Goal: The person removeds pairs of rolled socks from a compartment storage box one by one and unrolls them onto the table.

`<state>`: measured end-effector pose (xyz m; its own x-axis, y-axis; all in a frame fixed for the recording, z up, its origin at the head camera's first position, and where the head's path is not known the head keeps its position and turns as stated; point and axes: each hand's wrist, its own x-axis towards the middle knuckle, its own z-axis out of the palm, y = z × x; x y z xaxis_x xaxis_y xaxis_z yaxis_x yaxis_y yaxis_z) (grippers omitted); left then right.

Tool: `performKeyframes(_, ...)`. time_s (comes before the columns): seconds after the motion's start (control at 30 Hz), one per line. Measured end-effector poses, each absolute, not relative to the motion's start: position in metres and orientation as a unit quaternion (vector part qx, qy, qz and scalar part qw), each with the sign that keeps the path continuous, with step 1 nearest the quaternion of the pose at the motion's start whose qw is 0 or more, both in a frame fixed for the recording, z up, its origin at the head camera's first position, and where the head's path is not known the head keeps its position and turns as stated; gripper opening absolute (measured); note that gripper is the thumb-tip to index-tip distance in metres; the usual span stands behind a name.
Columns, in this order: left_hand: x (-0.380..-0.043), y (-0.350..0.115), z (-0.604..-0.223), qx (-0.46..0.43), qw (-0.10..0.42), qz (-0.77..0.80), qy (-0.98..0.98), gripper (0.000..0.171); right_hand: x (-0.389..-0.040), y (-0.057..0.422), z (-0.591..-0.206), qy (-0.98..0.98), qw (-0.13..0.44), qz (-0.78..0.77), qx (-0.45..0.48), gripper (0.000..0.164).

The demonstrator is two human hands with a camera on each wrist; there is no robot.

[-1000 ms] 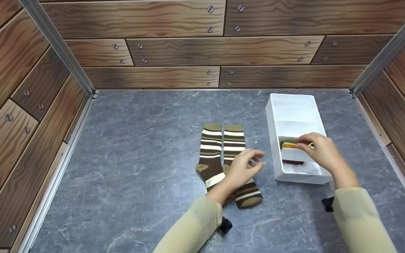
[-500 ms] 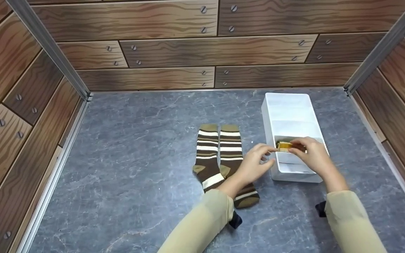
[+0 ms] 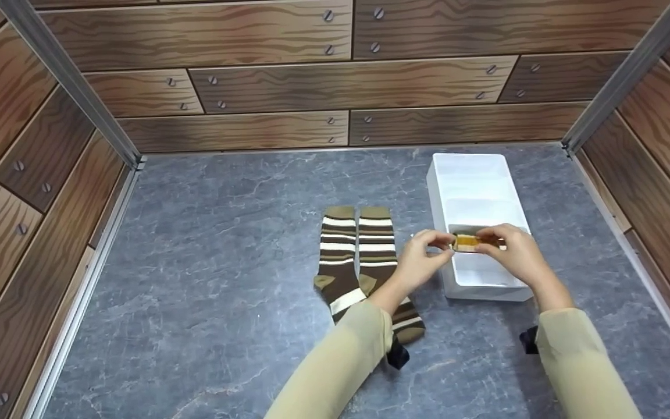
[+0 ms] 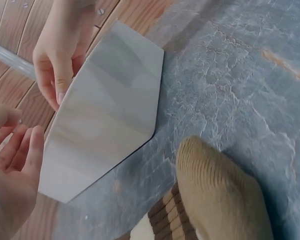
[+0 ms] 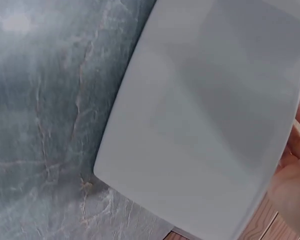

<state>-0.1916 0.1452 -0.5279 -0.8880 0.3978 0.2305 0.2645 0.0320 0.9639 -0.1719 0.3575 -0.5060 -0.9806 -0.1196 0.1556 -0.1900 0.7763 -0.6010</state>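
A grey, marble-patterned surface (image 3: 213,244) meets brown wood-plank-patterned walls (image 3: 271,84) and grey metal corner posts (image 3: 623,75). Brown-and-white striped socks (image 3: 338,244) lie left of a white rectangular plastic box (image 3: 438,198); over its near half, left hand (image 3: 420,263) and right hand (image 3: 518,255) pinch a small yellow-banded item (image 3: 466,243).

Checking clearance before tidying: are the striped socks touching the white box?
Apart. The head view shows a strip of grey surface between striped socks and white box.
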Motion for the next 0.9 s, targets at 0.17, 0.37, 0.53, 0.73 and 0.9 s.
performKeyframes(0.17, -0.196, 0.151, -0.528, 0.245, 0.037, 0.631, 0.735, 0.022, -0.174, 0.363, -0.503, -0.944, 0.037, 0.317, 0.084, 0.026)
performKeyframes(0.37, -0.204, 0.158, -0.523, 0.280, 0.025, 0.579, 0.765, 0.025, -0.179, 0.364, -0.500, -0.945, 0.006, 0.316, 0.079, 0.031)
performKeyframes(0.53, -0.207, 0.162, -0.520, 0.308, 0.033, 0.531, 0.789, 0.026, -0.183, 0.364, -0.498, -0.946, -0.033, 0.316, 0.068, 0.035)
performKeyframes(0.73, -0.208, 0.164, -0.523, 0.349, 0.016, 0.464, 0.814, 0.020, -0.188, 0.367, -0.495, -0.953, -0.067, 0.287, 0.069, 0.039)
performKeyframes(0.9, -0.209, 0.167, -0.527, 0.374, -0.005, 0.431, 0.821, 0.017, -0.191, 0.370, -0.493, -0.951, -0.090, 0.286, 0.069, 0.040)
